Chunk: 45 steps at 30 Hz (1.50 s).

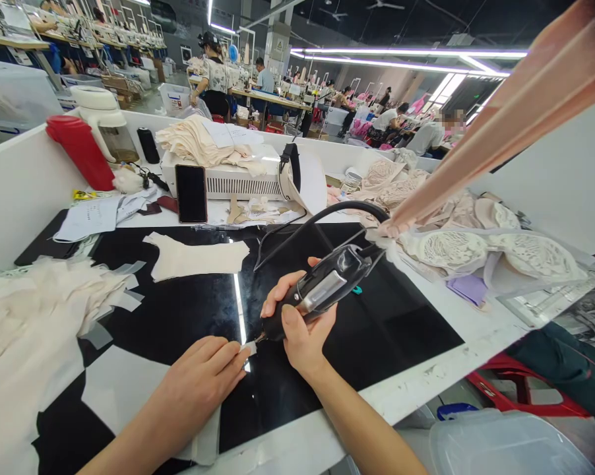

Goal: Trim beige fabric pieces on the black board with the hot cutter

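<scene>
My right hand point(302, 316) is wrapped around a black handheld power tool point(322, 284), whose thin metal tip points down and left. A twisted pink cloth point(475, 145) is tied to the tool's back end, near its black cable. My left hand point(206, 376), fingers close together, presses a small whitish strip point(249, 348) right beside the tip. Under my left forearm lies a white fabric panel point(124, 386). A cream fabric piece point(193, 257) rests farther back on the glossy black work surface point(386, 330). What my left palm covers is hidden.
Cream cut pieces point(40, 316) are heaped at left. Behind stand a phone point(191, 193), a white vented box point(243, 178), a red bottle point(82, 155) and a pitcher point(107, 125). Lace bra cups point(490, 254) lie at right. People work at sewing tables beyond.
</scene>
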Tool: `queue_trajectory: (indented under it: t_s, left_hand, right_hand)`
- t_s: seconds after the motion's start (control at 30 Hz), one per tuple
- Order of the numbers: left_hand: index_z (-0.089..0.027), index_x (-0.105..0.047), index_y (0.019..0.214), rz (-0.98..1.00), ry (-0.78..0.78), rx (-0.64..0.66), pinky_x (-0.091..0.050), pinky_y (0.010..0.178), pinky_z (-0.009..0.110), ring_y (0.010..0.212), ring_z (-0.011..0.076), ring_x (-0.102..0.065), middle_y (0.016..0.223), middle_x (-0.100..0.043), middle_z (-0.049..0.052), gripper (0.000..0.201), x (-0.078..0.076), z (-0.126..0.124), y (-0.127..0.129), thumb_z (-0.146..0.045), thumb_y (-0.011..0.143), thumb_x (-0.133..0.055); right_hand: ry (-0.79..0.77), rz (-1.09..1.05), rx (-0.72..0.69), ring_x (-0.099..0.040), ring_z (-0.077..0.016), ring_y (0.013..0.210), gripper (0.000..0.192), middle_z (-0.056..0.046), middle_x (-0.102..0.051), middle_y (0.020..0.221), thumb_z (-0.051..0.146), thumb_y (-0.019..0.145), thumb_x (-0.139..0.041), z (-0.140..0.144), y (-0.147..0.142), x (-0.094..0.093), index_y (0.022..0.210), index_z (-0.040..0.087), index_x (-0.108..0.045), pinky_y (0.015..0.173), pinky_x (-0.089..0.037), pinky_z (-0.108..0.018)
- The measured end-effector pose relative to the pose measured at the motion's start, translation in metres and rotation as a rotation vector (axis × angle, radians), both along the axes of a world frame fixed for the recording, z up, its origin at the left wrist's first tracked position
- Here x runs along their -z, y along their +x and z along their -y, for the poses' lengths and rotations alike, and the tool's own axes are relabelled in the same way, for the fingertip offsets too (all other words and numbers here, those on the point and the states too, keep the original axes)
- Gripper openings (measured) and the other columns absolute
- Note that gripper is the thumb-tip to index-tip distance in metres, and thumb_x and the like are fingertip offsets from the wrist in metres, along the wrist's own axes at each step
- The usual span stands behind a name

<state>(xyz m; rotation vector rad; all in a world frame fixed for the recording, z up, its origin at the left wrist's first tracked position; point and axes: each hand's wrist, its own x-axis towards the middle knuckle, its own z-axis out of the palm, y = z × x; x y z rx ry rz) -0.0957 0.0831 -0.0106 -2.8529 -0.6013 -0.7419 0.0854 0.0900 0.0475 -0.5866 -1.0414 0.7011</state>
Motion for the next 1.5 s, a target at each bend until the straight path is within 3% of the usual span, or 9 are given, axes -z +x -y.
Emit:
queue_trajectory:
  t_s: [0.4,0.73,1.23,1.5]
  left_hand:
    - [-0.012,-0.065,0.119,0.001,-0.015,-0.017,-0.054,0.073,0.038,0.087,0.0224,-0.067,0.096,-0.068,0.006,0.028,-0.003,0.003,0.001,-0.016,0.110,-0.039]
    - [-0.011,-0.062,0.121,-0.027,-0.037,-0.019,-0.057,0.074,0.040,0.088,0.0233,-0.068,0.097,-0.069,0.007,0.028,-0.001,0.003,0.000,-0.015,0.110,-0.037]
    - [-0.013,-0.063,0.119,-0.015,-0.045,-0.023,-0.056,0.069,0.038,0.086,0.0234,-0.068,0.095,-0.068,0.007,0.029,-0.003,0.004,0.001,-0.013,0.109,-0.036]
    - [-0.014,-0.063,0.119,-0.026,-0.131,-0.035,-0.058,0.076,0.038,0.087,0.0220,-0.067,0.098,-0.066,0.007,0.028,-0.013,0.006,-0.007,-0.016,0.110,-0.036]
  right_hand:
    - [-0.008,0.007,0.006,-0.061,-0.0095,0.060,0.047,0.005,-0.061,0.090,0.028,0.096,-0.072,0.002,0.002,0.001,0.135,0.035,-0.046,0.055,-0.054,-0.025]
    - [-0.010,0.029,-0.009,-0.062,-0.0104,0.058,0.051,0.004,-0.060,0.091,0.033,0.095,-0.072,0.013,0.000,0.003,0.138,0.035,-0.044,0.052,-0.054,-0.026]
    - [-0.037,0.043,0.062,-0.060,-0.0105,0.056,0.052,0.005,-0.059,0.087,0.042,0.093,-0.075,0.006,-0.001,0.000,0.134,0.034,-0.044,0.051,-0.054,-0.027]
    - [0.016,0.064,0.046,-0.060,-0.0096,0.059,0.048,0.004,-0.059,0.091,0.037,0.095,-0.073,0.010,-0.001,0.000,0.136,0.035,-0.047,0.052,-0.054,-0.025]
